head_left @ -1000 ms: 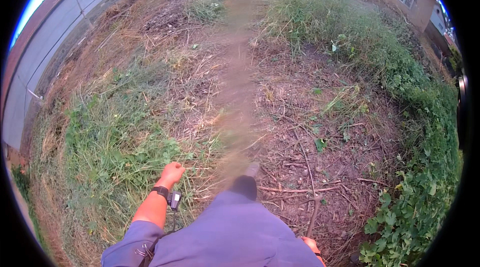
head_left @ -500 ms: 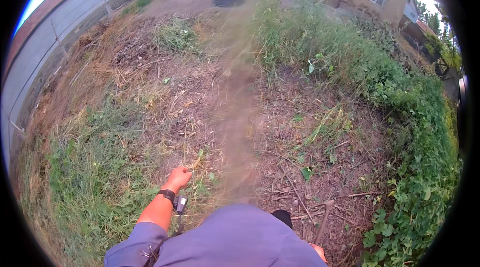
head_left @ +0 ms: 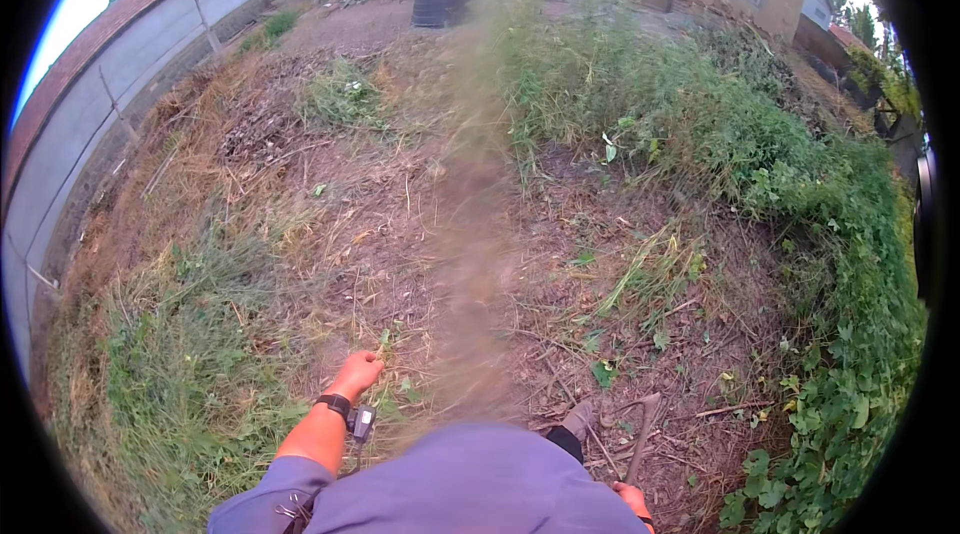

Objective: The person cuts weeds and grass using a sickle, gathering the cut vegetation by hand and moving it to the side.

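**Blurred shaft sweeping close to your feet and the rough ground**

You are gripping something at your left side: your left hand (head_left: 355, 374) is curling shut around a handle with a small dark control box (head_left: 362, 423) hanging just under the wrist, beside your black wristwatch (head_left: 333, 404). Your right hand (head_left: 632, 500) is barely showing at the lower edge, near a thin curved brown bar (head_left: 640, 434); you cannot tell whether its grip is closed or spread. A long, smeared brownish shaft (head_left: 470, 234) is running from your body out over the bare dirt patch (head_left: 560, 264), too blurred to identify its end.

What could go wrong, as a judgement:
- Your grey shoe (head_left: 578, 421) is standing just beside the shaft line; a low swing could be catching it.
- Dry sticks and cut stalks (head_left: 560, 394) are lying loose on the soil and could be flying up or tangling the tool.
- The dense green weed bank (head_left: 800, 234) on your right is hiding the ground, so you could be striking a stone there.
- With one hand uncertain, the tool could be twisting out of control.
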Motion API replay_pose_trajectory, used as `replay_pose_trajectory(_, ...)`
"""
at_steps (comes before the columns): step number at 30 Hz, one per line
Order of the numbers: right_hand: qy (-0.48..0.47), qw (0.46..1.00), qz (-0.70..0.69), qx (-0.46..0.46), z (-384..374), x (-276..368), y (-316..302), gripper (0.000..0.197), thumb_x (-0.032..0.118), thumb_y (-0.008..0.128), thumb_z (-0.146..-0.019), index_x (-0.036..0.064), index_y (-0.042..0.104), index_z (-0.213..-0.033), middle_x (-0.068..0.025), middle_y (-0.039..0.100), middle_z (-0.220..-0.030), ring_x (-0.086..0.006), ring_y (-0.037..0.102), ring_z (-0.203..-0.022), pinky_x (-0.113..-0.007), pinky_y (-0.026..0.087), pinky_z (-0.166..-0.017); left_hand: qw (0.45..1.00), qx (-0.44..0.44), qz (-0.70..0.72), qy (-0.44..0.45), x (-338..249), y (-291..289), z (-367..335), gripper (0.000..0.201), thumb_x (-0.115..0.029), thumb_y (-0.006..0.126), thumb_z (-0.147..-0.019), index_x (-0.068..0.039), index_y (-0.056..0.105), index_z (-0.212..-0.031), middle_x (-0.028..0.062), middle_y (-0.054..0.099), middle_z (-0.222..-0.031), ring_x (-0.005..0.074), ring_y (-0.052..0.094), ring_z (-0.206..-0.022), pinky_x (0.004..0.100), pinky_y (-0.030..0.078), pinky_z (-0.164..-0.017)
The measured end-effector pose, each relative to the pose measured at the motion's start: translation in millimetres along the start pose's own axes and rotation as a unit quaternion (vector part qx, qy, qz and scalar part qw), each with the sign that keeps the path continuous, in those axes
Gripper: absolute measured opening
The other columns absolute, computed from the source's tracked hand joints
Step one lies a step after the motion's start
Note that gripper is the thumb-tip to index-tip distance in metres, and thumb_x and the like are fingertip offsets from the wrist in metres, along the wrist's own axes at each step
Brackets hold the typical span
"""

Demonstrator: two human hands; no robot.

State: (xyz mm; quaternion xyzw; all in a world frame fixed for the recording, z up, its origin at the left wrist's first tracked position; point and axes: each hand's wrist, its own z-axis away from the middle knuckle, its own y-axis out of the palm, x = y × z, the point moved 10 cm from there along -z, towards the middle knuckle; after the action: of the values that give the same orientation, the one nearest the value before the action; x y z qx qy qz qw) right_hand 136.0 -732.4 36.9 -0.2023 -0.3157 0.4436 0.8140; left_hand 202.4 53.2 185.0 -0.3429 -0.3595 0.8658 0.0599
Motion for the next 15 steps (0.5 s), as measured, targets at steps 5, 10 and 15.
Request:
replay_pose_trajectory(5, 0.244, 0.850, -0.465, 0.040, -2, 17, -51, 0.019, 0.020, 0.059, -0.095, 0.0059, 0.052, -0.084, -0.0036, 0.045, -0.060, -0.0173, 0.045, -0.051, -0.034, 0.036, -0.046, 0.999, -0.036, 0.001, 0.009, -89, 51, 4, 0.036, -0.024, 0.066, -0.081, 0.001, 0.070, -0.107, 0.0176, 0.072, -0.095, 0.0270, 0.069, -0.085, 0.0407, 0.053, -0.076)
replay_pose_trajectory(10, 0.262, 0.775, -0.574, 0.034, -51, -56, -76, 0.018, 0.017, 0.053, -0.097, 0.0077, 0.054, -0.082, 0.0022, 0.043, -0.054, -0.0112, 0.040, -0.042, -0.028, 0.034, -0.038, 0.993, 0.021, -0.077, 0.081, -198, 140, -3, 0.044, -0.025, 0.068, -0.083, 0.003, 0.066, -0.118, 0.0202, 0.070, -0.112, 0.0300, 0.067, -0.107, 0.0366, 0.051, -0.092)
replay_pose_trajectory(15, 0.288, 0.715, -0.637, 0.015, -65, -80, -132, 0.012, 0.014, 0.052, -0.097, 0.0084, 0.048, -0.087, 0.0019, 0.040, -0.053, -0.0102, 0.040, -0.042, -0.028, 0.033, -0.036, 0.989, 0.071, -0.092, 0.088, -295, 207, 2, 0.043, -0.021, 0.068, -0.085, 0.005, 0.064, -0.119, 0.0201, 0.069, -0.115, 0.0271, 0.066, -0.107, 0.0358, 0.050, -0.093)
